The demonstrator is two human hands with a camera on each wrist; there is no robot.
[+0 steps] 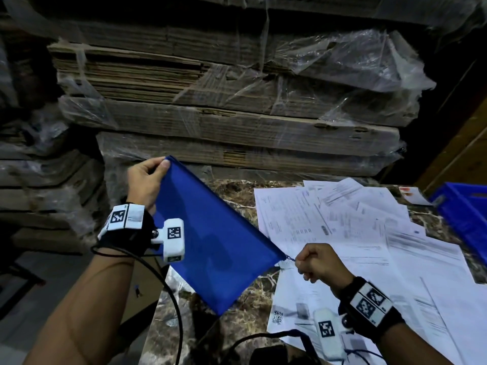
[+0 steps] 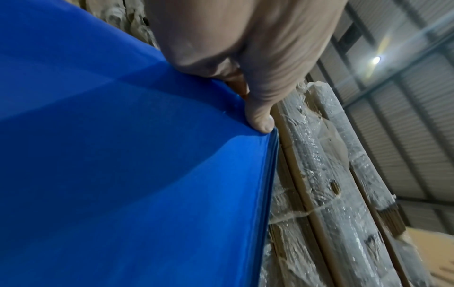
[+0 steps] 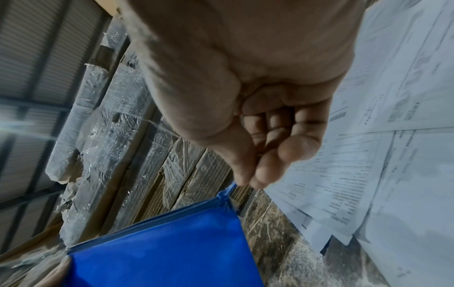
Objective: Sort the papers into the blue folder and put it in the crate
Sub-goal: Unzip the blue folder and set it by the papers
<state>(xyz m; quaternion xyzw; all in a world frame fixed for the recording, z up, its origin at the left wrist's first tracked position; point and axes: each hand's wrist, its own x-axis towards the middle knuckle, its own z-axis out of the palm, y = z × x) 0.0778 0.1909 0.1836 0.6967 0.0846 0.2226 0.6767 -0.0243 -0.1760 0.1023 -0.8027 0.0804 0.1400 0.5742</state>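
Note:
I hold a blue zip folder [image 1: 210, 233] tilted in the air over the left end of a marble table [image 1: 237, 327]. My left hand [image 1: 147, 180] pinches its upper left corner [image 2: 260, 136]. At the lower right corner, my right hand [image 1: 319, 262] pinches the folder's blue zip pull [image 1: 290, 258], also plain in the right wrist view as the zip pull [image 3: 229, 189]. Several printed white papers [image 1: 369, 233] lie spread over the table to the right, under my right hand. A blue crate [image 1: 466, 214] stands at the right edge.
Tall stacks of flattened cardboard [image 1: 224, 101] wrapped in clear plastic rise right behind the table. More wrapped stacks [image 1: 39, 180] stand at the left. A black cable [image 1: 171, 299] runs from my left wrist down in front of the table.

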